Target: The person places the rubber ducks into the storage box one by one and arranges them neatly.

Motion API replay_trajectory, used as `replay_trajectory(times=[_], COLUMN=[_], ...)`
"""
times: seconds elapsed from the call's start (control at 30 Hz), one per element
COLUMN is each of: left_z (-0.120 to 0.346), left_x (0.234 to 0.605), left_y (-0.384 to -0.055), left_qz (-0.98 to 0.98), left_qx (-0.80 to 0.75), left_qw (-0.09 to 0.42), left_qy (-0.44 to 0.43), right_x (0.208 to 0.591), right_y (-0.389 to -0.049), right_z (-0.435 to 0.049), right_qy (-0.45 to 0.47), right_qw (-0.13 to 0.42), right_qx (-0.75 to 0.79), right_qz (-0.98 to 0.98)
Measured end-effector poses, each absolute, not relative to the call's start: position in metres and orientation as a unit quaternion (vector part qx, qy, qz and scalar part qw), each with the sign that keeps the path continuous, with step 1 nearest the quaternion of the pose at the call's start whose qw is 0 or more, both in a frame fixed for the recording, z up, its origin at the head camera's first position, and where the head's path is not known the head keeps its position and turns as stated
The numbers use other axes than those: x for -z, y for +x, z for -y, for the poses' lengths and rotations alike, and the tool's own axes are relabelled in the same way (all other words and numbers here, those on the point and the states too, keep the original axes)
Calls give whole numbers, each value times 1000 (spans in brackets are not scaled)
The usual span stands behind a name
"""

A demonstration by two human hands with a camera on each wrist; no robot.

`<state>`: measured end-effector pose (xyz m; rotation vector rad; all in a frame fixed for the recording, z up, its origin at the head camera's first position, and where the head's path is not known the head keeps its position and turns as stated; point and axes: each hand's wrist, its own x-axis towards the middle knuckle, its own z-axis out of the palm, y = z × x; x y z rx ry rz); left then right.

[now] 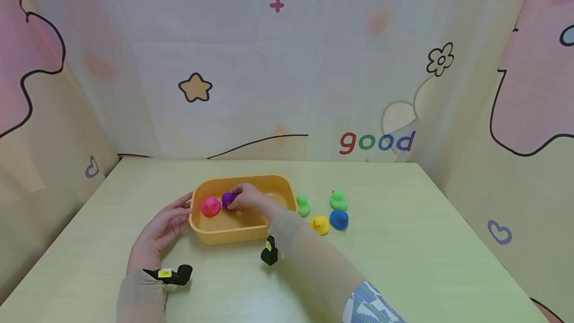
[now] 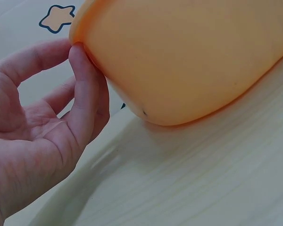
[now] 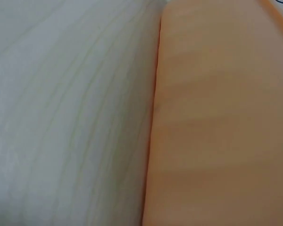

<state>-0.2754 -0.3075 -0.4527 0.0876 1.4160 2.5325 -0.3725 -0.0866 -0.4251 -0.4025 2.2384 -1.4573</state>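
Inside a yellow-orange plastic basin [image 1: 233,236], my right hand [image 1: 248,197] pinches a purple rubber duck [image 1: 227,199], partly hidden by the fingers. Just left of it in the basin sits a pink rubber duck [image 1: 211,206]. My left hand [image 1: 168,223] is at the basin's left end, fingertips touching the outside near the rim. In the left wrist view, the fingers of that left hand [image 2: 52,113] are relaxed and bent against the basin's wall [image 2: 170,61]. The right wrist view has only the basin's outer side [image 3: 217,117] and the tabletop; the right hand is out of it.
Right of the basin stand two green ducks, one close to its wall [image 1: 303,205] and one farther back [image 1: 338,201]. A yellow duck [image 1: 320,225] and a blue duck [image 1: 339,219] are in front. All rest on a pale wooden table [image 1: 426,253] backed by a printed curtain [image 1: 251,64].
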Motion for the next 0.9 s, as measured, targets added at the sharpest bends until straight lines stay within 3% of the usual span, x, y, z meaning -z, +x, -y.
replay_trajectory(times=[0.5, 0.9], left_z=[307, 307], left_x=[455, 454], left_y=[-277, -276], left_qz=[-476, -484], left_qx=[-869, -866], left_qw=[121, 120], left_qy=[62, 43], right_x=[427, 421], right_y=[-376, -371], right_z=[84, 76], right_qy=[-187, -221], right_qw=[157, 162], right_qx=[418, 396], right_qz=[-875, -876])
